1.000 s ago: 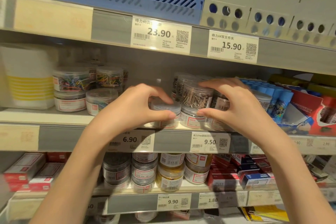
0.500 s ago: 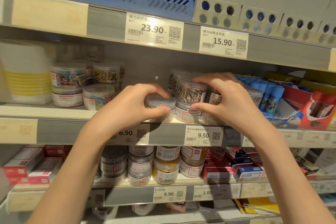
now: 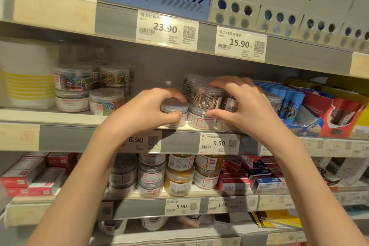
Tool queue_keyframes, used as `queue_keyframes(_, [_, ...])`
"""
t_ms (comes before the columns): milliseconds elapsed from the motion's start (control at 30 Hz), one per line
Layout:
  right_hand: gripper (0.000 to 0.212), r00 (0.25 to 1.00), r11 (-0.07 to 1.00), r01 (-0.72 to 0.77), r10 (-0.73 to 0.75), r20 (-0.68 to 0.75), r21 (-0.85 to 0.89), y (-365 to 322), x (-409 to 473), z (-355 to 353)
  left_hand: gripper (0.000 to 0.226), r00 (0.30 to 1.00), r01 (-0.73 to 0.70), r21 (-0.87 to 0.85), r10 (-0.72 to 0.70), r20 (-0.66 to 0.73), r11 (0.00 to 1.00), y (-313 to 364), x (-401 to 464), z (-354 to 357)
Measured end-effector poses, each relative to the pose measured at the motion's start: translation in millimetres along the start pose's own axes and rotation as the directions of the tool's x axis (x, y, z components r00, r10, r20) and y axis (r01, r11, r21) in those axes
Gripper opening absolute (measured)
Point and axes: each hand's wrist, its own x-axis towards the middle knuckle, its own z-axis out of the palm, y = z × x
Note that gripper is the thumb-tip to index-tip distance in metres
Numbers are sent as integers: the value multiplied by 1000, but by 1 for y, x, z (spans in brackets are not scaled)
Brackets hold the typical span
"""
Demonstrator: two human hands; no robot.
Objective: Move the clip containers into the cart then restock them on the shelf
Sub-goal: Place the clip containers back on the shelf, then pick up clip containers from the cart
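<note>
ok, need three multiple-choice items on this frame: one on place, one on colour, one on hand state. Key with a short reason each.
1. Where is the low clear round tub with the grey lid?
A. top shelf
B. middle shelf, above the 6.90 tag
C. bottom shelf

2. What colour are the clips in the tall clear round tub under the right hand?
A. rose-gold
B. green
C. white

3. What is the left hand doing?
A. hanging idle
B. pressing a price tag
C. gripping the low tub

Key: 1 B, it stands at the middle shelf's front edge by the white 6.90 price tag. 2 A, coppery pink wire shows through the wall. 3 C, fingers and thumb curl round it.
</note>
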Motion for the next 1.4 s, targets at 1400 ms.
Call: queue_keyframes(1400, [82, 738, 653, -658, 659, -147, -376, 65, -311, -55, 76, 679, -695, -281, 733, 44, 661, 187, -16, 231])
